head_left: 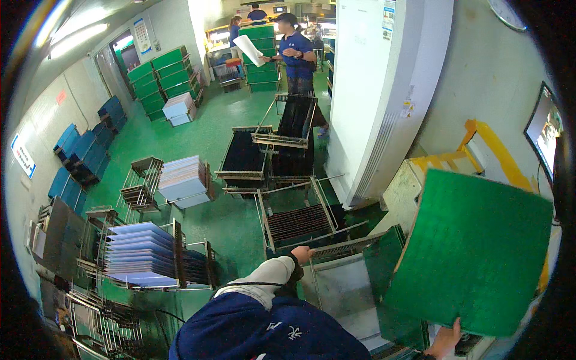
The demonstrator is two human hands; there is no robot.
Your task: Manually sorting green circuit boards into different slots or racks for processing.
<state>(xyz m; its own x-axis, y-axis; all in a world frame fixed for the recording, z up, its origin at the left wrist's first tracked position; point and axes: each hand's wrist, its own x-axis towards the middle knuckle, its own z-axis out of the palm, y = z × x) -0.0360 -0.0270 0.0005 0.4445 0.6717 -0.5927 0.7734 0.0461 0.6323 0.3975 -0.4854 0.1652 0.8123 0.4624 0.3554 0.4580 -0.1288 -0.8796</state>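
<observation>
My right hand (443,343) grips a large green rectangular panel (474,252) by its lower edge, with the thumb on the face towards me. The panel is tilted upright. Another green panel (384,279) stands just behind it, partly covered. My left arm reaches forward, and my left hand (302,255) is closed at the end of a metal rack (348,245) with a slotted rail. Its fingertips are too small to make out fully. Between my hands lies a pale flat surface (345,288) inside the rack's frame.
Racks of white panels (141,252) and a white stack (185,180) stand left. Wire racks with dark panels (243,153) stand ahead, near a person (297,54) holding a white sheet. A tall white cabinet (366,90) and a wall screen (545,129) are right. Green stacks (174,72) stand farther back.
</observation>
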